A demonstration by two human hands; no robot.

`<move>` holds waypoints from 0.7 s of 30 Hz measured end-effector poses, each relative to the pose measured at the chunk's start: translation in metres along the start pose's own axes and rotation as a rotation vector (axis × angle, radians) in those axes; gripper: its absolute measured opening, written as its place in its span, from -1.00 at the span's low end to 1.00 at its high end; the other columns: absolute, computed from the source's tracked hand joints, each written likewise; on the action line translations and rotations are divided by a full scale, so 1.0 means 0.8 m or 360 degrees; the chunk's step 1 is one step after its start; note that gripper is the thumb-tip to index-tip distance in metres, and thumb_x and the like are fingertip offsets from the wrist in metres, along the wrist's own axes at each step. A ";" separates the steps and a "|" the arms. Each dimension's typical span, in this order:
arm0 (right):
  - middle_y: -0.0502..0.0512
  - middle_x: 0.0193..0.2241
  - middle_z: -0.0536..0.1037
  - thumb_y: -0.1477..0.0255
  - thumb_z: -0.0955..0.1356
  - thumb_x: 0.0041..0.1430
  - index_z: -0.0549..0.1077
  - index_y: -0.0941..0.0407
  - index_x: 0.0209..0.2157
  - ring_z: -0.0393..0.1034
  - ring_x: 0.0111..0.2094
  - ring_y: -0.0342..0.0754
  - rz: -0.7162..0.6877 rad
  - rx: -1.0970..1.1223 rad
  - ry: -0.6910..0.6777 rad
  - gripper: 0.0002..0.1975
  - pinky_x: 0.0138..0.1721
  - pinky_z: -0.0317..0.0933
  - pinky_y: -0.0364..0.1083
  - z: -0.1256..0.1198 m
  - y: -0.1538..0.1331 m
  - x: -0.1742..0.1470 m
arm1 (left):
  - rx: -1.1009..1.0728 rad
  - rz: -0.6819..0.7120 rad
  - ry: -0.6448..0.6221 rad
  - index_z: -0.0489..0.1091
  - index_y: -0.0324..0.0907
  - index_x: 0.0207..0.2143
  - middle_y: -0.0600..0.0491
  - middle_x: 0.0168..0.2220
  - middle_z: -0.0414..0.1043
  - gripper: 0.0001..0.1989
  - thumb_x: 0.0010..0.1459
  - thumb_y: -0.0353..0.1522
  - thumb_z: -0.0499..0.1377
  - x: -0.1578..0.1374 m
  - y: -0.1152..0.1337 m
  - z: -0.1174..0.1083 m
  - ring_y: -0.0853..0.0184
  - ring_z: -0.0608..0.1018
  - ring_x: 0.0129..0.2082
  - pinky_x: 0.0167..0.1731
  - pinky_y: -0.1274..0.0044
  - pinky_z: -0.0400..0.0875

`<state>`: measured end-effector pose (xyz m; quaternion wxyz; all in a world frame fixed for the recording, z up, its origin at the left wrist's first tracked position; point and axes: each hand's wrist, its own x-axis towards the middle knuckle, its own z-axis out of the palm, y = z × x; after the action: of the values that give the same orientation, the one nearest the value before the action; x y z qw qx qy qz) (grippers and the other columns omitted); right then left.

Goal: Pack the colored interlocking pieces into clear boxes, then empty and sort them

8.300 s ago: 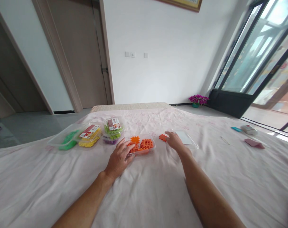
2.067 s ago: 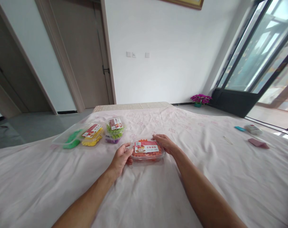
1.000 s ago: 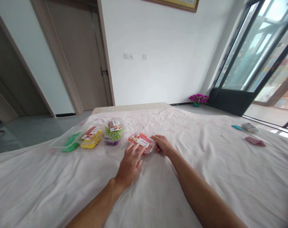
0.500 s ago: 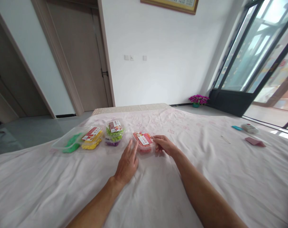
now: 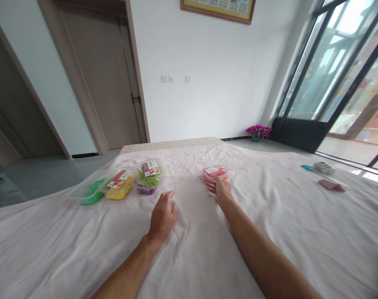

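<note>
1. While the left hand (image 5: 162, 216) is near the middle of the cloth (image 5: 191, 253) with nothing in its grasp, thumb parted from the fingers, the head view shows the right hand (image 5: 221, 190) touching the near side of the orange box (image 5: 218, 171); I cannot tell whether it grips.
2. That clear, labelled box sits on the cloth, well to the right of the left hand.
3. Farther left, the lime-green tub (image 5: 149, 168) stands on the purple tub (image 5: 147, 190), near the yellow tub (image 5: 120, 185) and the green container (image 5: 93, 191).
4. Far right lie a pink piece (image 5: 331, 185) and a white packet (image 5: 324, 167).
</note>
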<state>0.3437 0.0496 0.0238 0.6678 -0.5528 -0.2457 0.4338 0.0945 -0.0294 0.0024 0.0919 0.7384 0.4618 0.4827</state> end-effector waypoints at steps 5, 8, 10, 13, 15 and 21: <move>0.25 -0.40 0.65 0.44 0.33 0.02 0.44 0.20 -0.38 0.53 -0.55 -0.04 0.0030 0.0090 0.0038 -0.88 -0.73 0.27 -0.20 0.000 0.011 0.002 | -0.0391 -0.0608 0.0546 0.29 -0.14 -0.08 -0.01 -0.15 0.40 -0.69 0.17 -0.22 0.17 0.008 -0.019 -0.013 0.29 0.51 -0.25 -0.23 0.44 0.46; 0.24 -0.41 0.65 0.44 0.34 0.03 0.44 0.20 -0.38 0.51 -0.57 -0.05 0.0051 0.0100 0.0021 -0.89 -0.72 0.30 -0.18 -0.002 0.012 0.003 | -0.0615 -0.0857 0.0816 0.25 -0.14 -0.08 0.01 -0.14 0.35 -0.61 0.14 -0.13 0.21 0.015 -0.030 -0.027 0.32 0.50 -0.22 -0.19 0.46 0.44; 0.23 -0.44 0.64 0.46 0.34 0.03 0.43 0.20 -0.38 0.50 -0.58 -0.06 0.0072 0.0108 0.0013 -0.90 -0.70 0.32 -0.18 -0.005 0.011 0.003 | -0.0761 -0.1030 0.0921 0.23 -0.14 -0.05 -0.01 -0.10 0.32 -0.57 0.14 -0.11 0.21 0.020 -0.031 -0.036 0.32 0.50 -0.19 -0.16 0.46 0.44; 0.20 -0.48 0.63 0.49 0.34 0.04 0.43 0.20 -0.36 0.50 -0.58 -0.07 0.0109 0.0138 0.0011 -0.92 -0.67 0.34 -0.18 -0.010 0.006 0.000 | -0.1075 -0.1386 0.0885 0.25 -0.14 -0.04 -0.03 -0.10 0.33 -0.56 0.17 -0.07 0.19 0.027 -0.021 -0.047 0.32 0.50 -0.19 -0.18 0.47 0.45; 0.18 -0.49 0.63 0.51 0.34 0.05 0.42 0.19 -0.35 0.51 -0.56 -0.06 0.0128 0.0167 0.0017 -0.93 -0.65 0.36 -0.18 -0.015 0.002 -0.005 | -0.1329 -0.1652 0.0795 0.27 -0.13 -0.06 -0.04 -0.10 0.33 -0.55 0.15 -0.03 0.20 0.034 -0.009 -0.053 0.33 0.51 -0.20 -0.22 0.49 0.46; 0.16 -0.49 0.63 0.45 0.34 0.16 0.36 0.14 -0.38 0.54 -0.49 -0.07 0.0092 0.0305 -0.0027 -0.92 -0.50 0.45 -0.15 -0.030 -0.003 -0.026 | -0.1811 -0.2183 0.0691 0.25 -0.14 -0.08 -0.13 -0.07 0.30 -0.46 0.05 0.01 0.27 0.087 0.020 -0.061 0.25 0.52 -0.18 -0.35 0.51 0.49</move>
<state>0.3534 0.0190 0.0227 0.7027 -0.4895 -0.1928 0.4790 0.0721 0.0001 0.0803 0.6194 0.0389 0.4988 0.6051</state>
